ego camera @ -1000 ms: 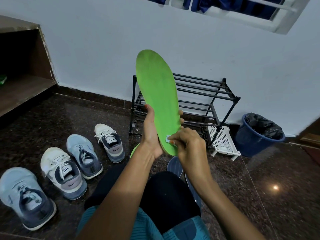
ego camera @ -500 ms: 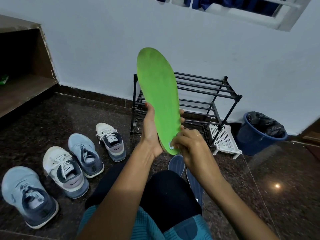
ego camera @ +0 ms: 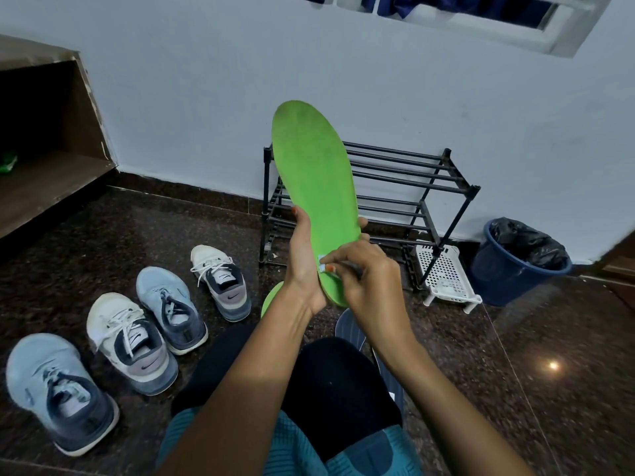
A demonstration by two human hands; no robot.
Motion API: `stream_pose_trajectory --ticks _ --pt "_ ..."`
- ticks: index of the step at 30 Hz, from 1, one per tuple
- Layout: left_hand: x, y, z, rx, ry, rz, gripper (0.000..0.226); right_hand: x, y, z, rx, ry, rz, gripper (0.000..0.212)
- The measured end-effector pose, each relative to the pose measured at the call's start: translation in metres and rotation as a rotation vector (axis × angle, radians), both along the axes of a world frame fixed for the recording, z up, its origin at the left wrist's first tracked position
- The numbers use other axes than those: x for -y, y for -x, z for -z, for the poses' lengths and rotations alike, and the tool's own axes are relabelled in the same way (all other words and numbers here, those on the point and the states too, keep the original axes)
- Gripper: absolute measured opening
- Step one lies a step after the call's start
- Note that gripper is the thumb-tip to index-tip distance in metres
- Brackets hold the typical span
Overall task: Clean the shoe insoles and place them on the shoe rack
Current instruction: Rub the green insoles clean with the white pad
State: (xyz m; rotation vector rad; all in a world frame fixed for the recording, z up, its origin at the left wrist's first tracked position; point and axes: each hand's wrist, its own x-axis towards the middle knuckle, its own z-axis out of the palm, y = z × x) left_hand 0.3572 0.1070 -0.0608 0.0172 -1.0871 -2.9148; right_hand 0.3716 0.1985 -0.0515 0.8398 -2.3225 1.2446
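A bright green insole (ego camera: pixel 314 187) stands upright in front of me, toe end up. My left hand (ego camera: pixel 304 262) grips its heel part from the left side. My right hand (ego camera: pixel 364 280) pinches a small pale brush head (ego camera: pixel 323 263) and presses it against the insole's lower face. A second green insole (ego camera: pixel 271 298) lies on the floor, mostly hidden behind my left wrist. Two dark blue insoles (ego camera: pixel 350 329) lie on the floor behind my right forearm. The black shoe rack (ego camera: pixel 405 187) stands against the wall behind the held insole.
Several sneakers (ego camera: pixel 127 334) sit in a row on the dark stone floor at the left. A white perforated basket (ego camera: pixel 446 273) leans at the rack's right foot. A blue bin (ego camera: pixel 512 269) with a black liner stands further right. A wooden shelf unit (ego camera: pixel 44 180) fills the left edge.
My right hand has shifted up a little along the heel area of the insole with the brush. The insole stays upright in my left hand.
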Motion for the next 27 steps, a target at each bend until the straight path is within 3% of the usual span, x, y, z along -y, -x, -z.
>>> stream_pose_trajectory --ticks 10,19,27 --pt "0.005 -0.001 -0.002 -0.028 -0.09 0.024 0.086 -0.012 -0.013 0.005 -0.004 -0.1 -0.126 0.013" --pt "0.004 -0.001 -0.002 -0.024 -0.074 0.027 0.08 -0.006 -0.002 0.007 -0.04 -0.072 0.069 0.016" --pt "0.004 -0.002 -0.005 -0.023 -0.107 0.025 0.083 -0.013 -0.017 0.009 0.018 -0.082 -0.066 0.017"
